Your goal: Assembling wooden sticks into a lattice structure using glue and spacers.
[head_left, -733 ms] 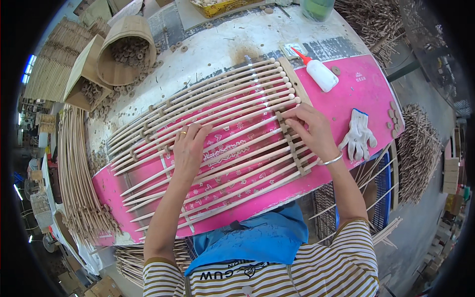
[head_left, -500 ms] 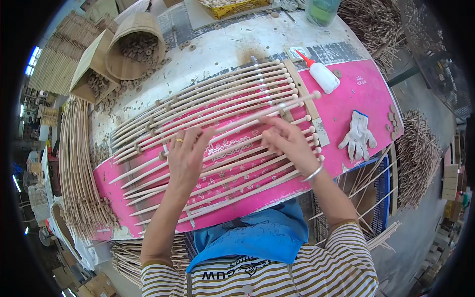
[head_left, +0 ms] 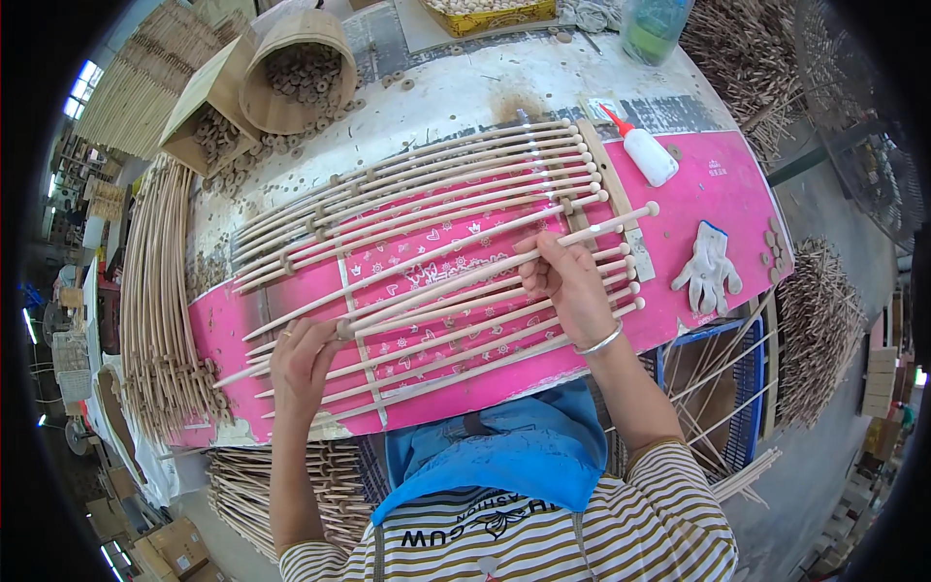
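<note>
My left hand (head_left: 303, 354) has shifted since the previous frame: there it lay over the middle of the sticks, and now it is down toward their pointed ends, fingers drawn together around the long stick (head_left: 606, 228) just beside its brown ring (head_left: 344, 330). On my right hand (head_left: 570, 276) the thumb and fingers now pinch that same stick nearer its ball end; a moment ago the grip looked looser. The stick runs slantwise above the others, its ball end past the wooden strip (head_left: 609, 179) and its point toward the worktop's left edge.

Beneath it I see rows of sticks (head_left: 456, 184) laid across a pink mat (head_left: 698, 189), which covers the near side of the worktop (head_left: 436, 102). By the right edge are a white glove (head_left: 708, 272) and several loose discs (head_left: 774, 247); a red-tipped bottle (head_left: 650, 157) lies beyond the strip. At the far left corner, a wooden bucket (head_left: 254, 92) and a wooden box (head_left: 184, 131) lie tipped, rings spilling out. A yellow tray (head_left: 499, 21) sits at the far edge.

Around the worktop I make out a blue crate (head_left: 752, 388) off the near right side, and stacked sticks (head_left: 819, 330) on the grey floor.
</note>
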### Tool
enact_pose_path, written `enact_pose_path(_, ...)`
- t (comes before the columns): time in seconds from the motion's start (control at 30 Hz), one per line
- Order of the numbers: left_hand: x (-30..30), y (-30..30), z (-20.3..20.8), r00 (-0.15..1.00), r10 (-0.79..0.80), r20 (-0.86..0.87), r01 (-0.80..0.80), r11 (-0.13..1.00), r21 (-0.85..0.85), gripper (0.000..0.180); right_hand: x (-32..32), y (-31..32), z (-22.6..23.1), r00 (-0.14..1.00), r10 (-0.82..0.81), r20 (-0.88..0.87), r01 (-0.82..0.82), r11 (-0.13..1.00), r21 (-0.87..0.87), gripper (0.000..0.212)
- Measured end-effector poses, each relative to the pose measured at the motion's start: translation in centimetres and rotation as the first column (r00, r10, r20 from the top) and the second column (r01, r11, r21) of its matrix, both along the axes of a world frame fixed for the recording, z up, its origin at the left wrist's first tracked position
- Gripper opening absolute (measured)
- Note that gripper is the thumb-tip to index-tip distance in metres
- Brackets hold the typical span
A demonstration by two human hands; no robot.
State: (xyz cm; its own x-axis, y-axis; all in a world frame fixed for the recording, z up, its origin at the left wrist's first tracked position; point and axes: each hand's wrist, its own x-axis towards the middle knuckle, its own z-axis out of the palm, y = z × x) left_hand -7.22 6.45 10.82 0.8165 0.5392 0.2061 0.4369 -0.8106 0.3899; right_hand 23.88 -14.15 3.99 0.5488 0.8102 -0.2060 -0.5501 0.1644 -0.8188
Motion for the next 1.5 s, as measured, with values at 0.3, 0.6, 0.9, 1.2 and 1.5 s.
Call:
enact_pose_path(0.3, 6.6, -5.1, -1.2, 0.990, -0.078, 0.115, 0.087, 0.993, -0.083, 0.022, -6.3, 2.2, -0.1, 0.981, 0.186, -0.060, -0.186, 0.983, 0.014, 0.035)
enact_pose_path(0.6, 8.1, -6.4, -1.6, 0.984, -0.082, 0.158, 0.115, 0.969, -0.218, 0.018, -8.0, 2.1, -0.8, 0.944, 0.327, 0.038, -0.328, 0.945, -0.002, 0.038)
enact_pose_path(0.9, 5.8, -5.7, -0.9, 0.992, 0.028, 0.122, 0.021, 0.923, -0.385, 0.020, -3.3, 0.5, -0.5, 0.995, 0.077, 0.062, -0.078, 0.997, 0.015, 0.030)
enact_pose_path(1.2, 6.1, -5.6, -1.2, 0.988, 0.018, 0.152, 0.038, 0.933, -0.359, 0.023, -2.3, -0.4, 0.3, 0.989, 0.056, 0.135, -0.043, 0.994, -0.097, 0.038)
enact_pose_path(1.5, 6.8, -5.4, -1.9, 0.986, -0.021, 0.166, 0.075, 0.942, -0.326, 0.022, -1.1, -1.9, -0.1, 0.978, 0.091, 0.186, -0.040, 0.964, -0.261, 0.035)
